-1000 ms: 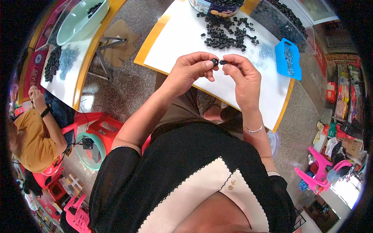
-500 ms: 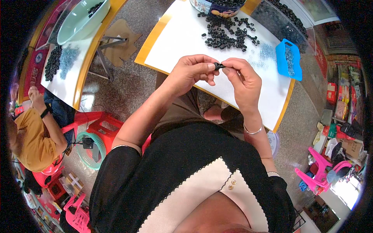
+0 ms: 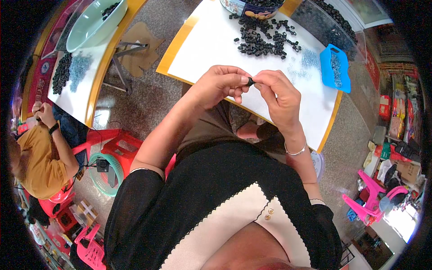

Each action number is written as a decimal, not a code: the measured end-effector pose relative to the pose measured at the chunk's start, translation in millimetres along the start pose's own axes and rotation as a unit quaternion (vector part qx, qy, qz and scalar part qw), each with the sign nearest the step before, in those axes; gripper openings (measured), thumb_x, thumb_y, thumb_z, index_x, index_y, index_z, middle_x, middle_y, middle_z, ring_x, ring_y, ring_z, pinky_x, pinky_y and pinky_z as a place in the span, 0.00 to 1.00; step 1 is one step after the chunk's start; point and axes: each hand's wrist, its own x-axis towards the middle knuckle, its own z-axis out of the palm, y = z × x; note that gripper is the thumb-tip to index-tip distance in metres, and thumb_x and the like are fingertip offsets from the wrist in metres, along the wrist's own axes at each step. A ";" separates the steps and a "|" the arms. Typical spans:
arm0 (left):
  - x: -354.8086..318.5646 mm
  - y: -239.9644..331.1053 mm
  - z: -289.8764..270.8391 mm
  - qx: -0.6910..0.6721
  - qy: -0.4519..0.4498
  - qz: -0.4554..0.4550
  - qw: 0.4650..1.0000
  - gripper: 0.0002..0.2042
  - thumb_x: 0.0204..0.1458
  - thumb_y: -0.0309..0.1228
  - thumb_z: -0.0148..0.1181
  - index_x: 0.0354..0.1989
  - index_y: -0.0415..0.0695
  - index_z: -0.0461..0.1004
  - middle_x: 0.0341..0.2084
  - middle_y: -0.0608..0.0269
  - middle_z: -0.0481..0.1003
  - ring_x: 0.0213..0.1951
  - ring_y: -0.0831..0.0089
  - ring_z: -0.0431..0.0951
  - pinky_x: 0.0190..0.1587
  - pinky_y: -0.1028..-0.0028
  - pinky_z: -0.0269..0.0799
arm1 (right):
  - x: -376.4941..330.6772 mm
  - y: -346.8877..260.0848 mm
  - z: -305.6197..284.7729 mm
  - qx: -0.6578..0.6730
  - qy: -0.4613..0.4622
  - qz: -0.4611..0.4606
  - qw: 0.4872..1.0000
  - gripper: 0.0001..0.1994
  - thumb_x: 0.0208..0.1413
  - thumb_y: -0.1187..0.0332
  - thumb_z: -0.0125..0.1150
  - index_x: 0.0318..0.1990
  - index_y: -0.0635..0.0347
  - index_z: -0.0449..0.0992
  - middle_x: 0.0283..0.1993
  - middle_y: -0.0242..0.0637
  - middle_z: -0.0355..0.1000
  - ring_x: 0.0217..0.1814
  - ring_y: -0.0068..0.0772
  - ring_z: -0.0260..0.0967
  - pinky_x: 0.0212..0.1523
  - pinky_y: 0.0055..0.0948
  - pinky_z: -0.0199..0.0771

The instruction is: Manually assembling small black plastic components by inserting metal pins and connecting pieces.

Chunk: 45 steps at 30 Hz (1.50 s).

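Over the near edge of the white-topped table, my two hands meet fingertip to fingertip. Thumb and fingers of my left hand pinch a small black plastic part. My right hand is closed in a pinch at that part's right side; whatever sits between its fingertips is too small to make out. Beyond the hands lies a loose pile of similar black parts. Small clear bluish pieces are scattered to its right, beside a blue tray holding more of them.
A round tub full of black parts stands at the table's far edge, near a clear-walled bin. At left, a co-worker in a yellow shirt sits by another table with a pale green basin. A pink stool is at right.
My right fingertips have shifted slightly, and less of the black part shows between my hands. The co-worker's hands have come together at left.
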 end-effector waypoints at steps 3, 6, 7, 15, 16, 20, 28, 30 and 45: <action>1.9 -0.1 -6.1 -0.008 -0.017 -0.021 1.000 0.11 0.50 0.29 0.57 0.37 0.34 0.72 0.25 0.59 0.73 0.22 0.76 0.73 0.25 0.79 0.73 | 1.5 1.1 -1.9 -0.045 -0.032 -0.057 0.997 0.09 0.44 0.83 0.57 0.34 0.63 0.73 0.34 0.40 0.71 0.35 0.37 0.69 0.33 0.30 0.71; 2.7 1.6 -9.0 0.022 -0.014 -0.041 0.999 0.11 0.49 0.28 0.57 0.37 0.33 0.72 0.25 0.58 0.73 0.22 0.76 0.74 0.26 0.78 0.74 | 0.7 3.0 -2.0 -0.094 -0.062 -0.108 0.988 0.09 0.44 0.82 0.56 0.35 0.63 0.72 0.34 0.41 0.70 0.34 0.39 0.68 0.33 0.31 0.71; 4.1 0.5 -11.6 0.032 -0.019 -0.051 0.998 0.11 0.49 0.27 0.57 0.37 0.33 0.72 0.25 0.58 0.73 0.22 0.76 0.74 0.26 0.78 0.74 | -1.7 5.8 -0.8 -0.102 -0.069 -0.114 0.986 0.08 0.45 0.82 0.56 0.35 0.63 0.72 0.34 0.41 0.70 0.35 0.40 0.68 0.33 0.31 0.71; 8.2 -10.6 -8.3 0.033 -0.026 -0.062 0.997 0.11 0.51 0.28 0.58 0.39 0.34 0.73 0.26 0.60 0.75 0.23 0.74 0.75 0.28 0.79 0.75 | -19.6 11.0 1.0 0.073 -0.009 0.096 0.993 0.08 0.47 0.80 0.57 0.37 0.62 0.73 0.34 0.37 0.71 0.34 0.31 0.69 0.34 0.26 0.71; 8.2 -11.1 -8.4 0.033 -0.024 -0.063 0.997 0.11 0.51 0.28 0.58 0.39 0.34 0.73 0.26 0.60 0.75 0.22 0.74 0.75 0.28 0.79 0.75 | -20.2 11.3 0.5 0.068 -0.007 0.093 0.993 0.08 0.47 0.80 0.58 0.37 0.62 0.74 0.34 0.37 0.71 0.34 0.30 0.69 0.34 0.25 0.70; 7.1 -9.6 -9.0 0.037 -0.028 -0.076 0.996 0.11 0.50 0.27 0.58 0.39 0.34 0.73 0.25 0.59 0.75 0.22 0.74 0.75 0.27 0.79 0.74 | -20.7 13.3 -1.1 0.040 -0.014 0.035 0.998 0.08 0.46 0.81 0.59 0.36 0.62 0.74 0.33 0.37 0.71 0.33 0.30 0.69 0.33 0.25 0.70; 4.7 -6.3 -9.0 0.030 -0.051 -0.093 0.994 0.10 0.51 0.26 0.56 0.39 0.32 0.73 0.26 0.58 0.75 0.24 0.75 0.75 0.27 0.80 0.75 | -17.6 13.0 -3.5 -0.018 -0.041 -0.060 0.997 0.09 0.43 0.83 0.58 0.33 0.63 0.72 0.32 0.38 0.70 0.32 0.36 0.68 0.30 0.29 0.70; 6.1 -9.8 -11.2 0.039 -0.047 -0.098 0.993 0.12 0.50 0.26 0.57 0.41 0.33 0.73 0.26 0.58 0.75 0.23 0.73 0.76 0.27 0.78 0.74 | -18.6 14.8 -3.1 -0.025 -0.045 -0.065 0.997 0.09 0.42 0.83 0.58 0.33 0.64 0.72 0.32 0.38 0.70 0.32 0.37 0.68 0.30 0.30 0.70; 8.0 -21.3 15.7 0.093 0.021 -0.020 0.995 0.14 0.54 0.33 0.57 0.42 0.33 0.74 0.31 0.63 0.75 0.27 0.79 0.71 0.33 0.80 0.70 | -28.7 18.2 7.5 0.128 0.013 0.175 0.976 0.07 0.46 0.79 0.57 0.34 0.62 0.74 0.34 0.33 0.67 0.33 0.23 0.65 0.35 0.21 0.67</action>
